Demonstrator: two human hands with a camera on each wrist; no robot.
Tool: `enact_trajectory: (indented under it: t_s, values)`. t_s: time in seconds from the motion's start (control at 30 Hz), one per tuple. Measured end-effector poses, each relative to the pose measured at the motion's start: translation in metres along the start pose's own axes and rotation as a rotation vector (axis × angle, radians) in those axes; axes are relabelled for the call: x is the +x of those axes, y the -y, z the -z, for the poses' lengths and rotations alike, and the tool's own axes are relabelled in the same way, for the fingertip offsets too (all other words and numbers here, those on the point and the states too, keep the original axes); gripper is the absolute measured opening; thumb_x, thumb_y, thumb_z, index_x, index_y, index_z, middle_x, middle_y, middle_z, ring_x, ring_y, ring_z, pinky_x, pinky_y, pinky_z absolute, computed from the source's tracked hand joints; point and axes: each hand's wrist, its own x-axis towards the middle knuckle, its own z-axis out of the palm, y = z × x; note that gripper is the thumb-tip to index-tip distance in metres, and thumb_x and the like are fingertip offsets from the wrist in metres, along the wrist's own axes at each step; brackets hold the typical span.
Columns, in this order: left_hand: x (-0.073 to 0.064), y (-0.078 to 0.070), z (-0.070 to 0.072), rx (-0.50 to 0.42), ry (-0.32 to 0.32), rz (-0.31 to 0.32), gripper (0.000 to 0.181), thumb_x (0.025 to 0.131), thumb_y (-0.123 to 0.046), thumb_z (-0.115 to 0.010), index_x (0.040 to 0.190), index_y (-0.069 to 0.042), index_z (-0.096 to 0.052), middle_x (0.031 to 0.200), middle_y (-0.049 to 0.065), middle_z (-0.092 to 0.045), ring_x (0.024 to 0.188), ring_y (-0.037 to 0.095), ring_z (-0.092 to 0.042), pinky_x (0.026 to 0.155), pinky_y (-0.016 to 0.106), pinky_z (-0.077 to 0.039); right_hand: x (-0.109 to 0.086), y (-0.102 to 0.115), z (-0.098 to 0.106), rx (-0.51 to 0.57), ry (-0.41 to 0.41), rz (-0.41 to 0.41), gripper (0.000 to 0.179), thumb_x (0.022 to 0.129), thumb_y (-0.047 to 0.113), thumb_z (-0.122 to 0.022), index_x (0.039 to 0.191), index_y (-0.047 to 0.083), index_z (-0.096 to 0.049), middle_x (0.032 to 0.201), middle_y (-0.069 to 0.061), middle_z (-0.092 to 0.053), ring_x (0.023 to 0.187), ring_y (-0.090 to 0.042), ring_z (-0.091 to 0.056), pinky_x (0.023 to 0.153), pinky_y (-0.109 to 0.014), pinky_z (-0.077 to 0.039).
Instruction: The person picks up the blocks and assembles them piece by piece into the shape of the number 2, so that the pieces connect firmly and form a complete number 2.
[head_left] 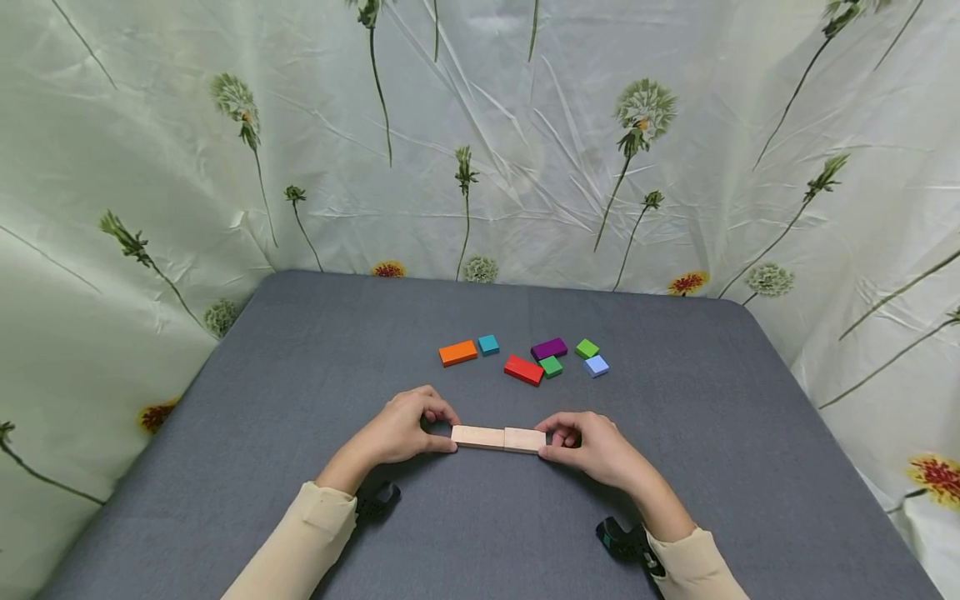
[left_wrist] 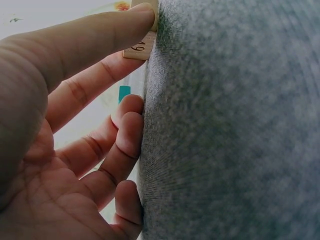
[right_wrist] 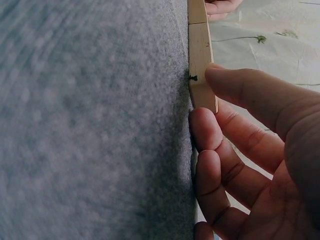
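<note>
Two plain wooden blocks lie end to end on the grey table in the head view, their ends meeting. At the outer end of the left wooden block (head_left: 477,437), my left hand (head_left: 405,425) pinches it between thumb and forefinger. My right hand (head_left: 596,448) pinches the far end of the right wooden block (head_left: 524,440) the same way. Printed characters show on the end of the left wooden block (left_wrist: 135,53) in the left wrist view. A small dark mark is on the side of the right wooden block (right_wrist: 200,52) in the right wrist view.
Beyond the hands lie coloured blocks: orange (head_left: 457,353), teal (head_left: 488,344), red (head_left: 523,370), purple (head_left: 549,348), green (head_left: 551,367), lime (head_left: 587,348) and pale blue (head_left: 597,366). A flowered curtain (head_left: 525,183) hangs behind the grey table (head_left: 480,533).
</note>
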Motion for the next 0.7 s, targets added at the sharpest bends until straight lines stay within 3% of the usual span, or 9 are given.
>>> enact_trajectory:
  t_s: [0.7]
  values:
    - [-0.0004,-0.0006,-0.0007,-0.010,-0.010,0.011,0.023,0.082,-0.025,-0.095,0.100,-0.029,-0.081,0.101,-0.008,-0.063,0.093,0.012,-0.052,0.088,0.040,-0.033,0.0005,-0.0032,-0.0017,-0.015,-0.006,-0.008,0.027,0.094,0.025,-0.083,0.118,0.012,-0.077,0.083,0.007,-0.062,0.078,-0.009,-0.054,0.068,-0.024,-0.039]
